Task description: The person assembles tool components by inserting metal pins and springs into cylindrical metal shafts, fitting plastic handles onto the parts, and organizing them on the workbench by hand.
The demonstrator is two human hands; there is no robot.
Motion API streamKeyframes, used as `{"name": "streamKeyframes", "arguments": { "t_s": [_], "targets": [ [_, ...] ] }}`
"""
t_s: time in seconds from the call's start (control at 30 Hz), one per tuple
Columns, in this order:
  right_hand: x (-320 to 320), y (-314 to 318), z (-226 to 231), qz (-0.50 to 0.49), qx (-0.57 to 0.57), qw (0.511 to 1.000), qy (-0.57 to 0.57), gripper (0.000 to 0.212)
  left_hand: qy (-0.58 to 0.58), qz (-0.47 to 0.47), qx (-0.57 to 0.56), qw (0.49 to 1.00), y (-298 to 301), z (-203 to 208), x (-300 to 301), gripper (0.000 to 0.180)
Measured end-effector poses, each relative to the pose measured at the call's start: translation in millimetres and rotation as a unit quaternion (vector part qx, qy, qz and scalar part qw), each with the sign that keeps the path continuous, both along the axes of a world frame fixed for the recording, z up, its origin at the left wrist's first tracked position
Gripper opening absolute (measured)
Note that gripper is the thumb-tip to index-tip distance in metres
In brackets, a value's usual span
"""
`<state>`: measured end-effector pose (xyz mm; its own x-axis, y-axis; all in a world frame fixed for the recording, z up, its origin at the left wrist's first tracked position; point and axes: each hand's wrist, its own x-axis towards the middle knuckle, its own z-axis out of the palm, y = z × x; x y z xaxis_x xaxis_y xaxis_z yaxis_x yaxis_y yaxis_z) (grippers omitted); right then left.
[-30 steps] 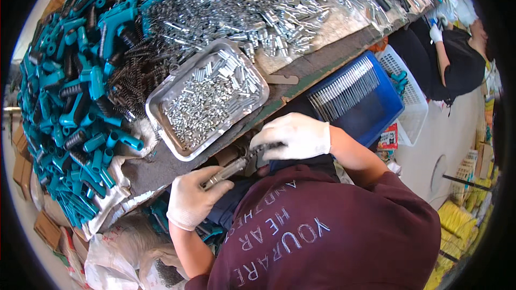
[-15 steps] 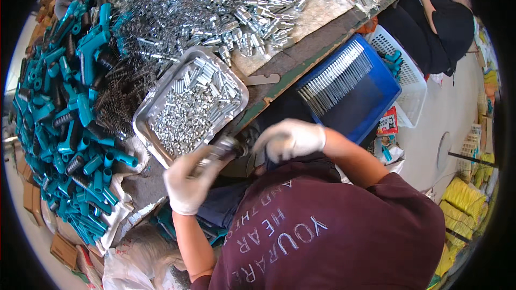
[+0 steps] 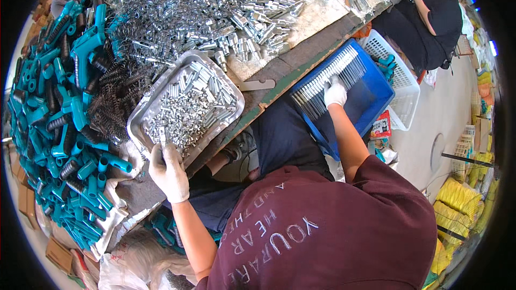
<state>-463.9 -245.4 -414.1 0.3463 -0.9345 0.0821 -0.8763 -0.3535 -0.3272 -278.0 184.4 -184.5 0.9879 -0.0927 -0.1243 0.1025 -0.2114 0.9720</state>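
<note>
Hold the part snug, pinched in your left hand at the tray, and go gently at the rods in the blue bin with your right hand, whose grip I can't tell.

Shiny metal rods, glossy blue plastic tray, matt white cloth gloves

floor: pale | workbench: worn, green-edged | yellow sacks: right | light: bright, far right
</note>
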Motion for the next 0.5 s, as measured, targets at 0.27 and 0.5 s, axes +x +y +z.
{"name": "streamKeyframes", "arguments": {
  "t_s": [0.27, 0.5],
  "targets": [
    [-23, -26, 13, 0.066, 0.036, 0.99, -0.118, 0.03, 0.09, -0.03, -0.059, 0.994, 7, 38, -12, 0.023],
    [45, 122, 227, 0.146, 0.542, 0.614, -0.556, 0.018, 0.129, -0.128, 0.011, 0.983, -13, 62, -32, 0.018]
  ]
}}
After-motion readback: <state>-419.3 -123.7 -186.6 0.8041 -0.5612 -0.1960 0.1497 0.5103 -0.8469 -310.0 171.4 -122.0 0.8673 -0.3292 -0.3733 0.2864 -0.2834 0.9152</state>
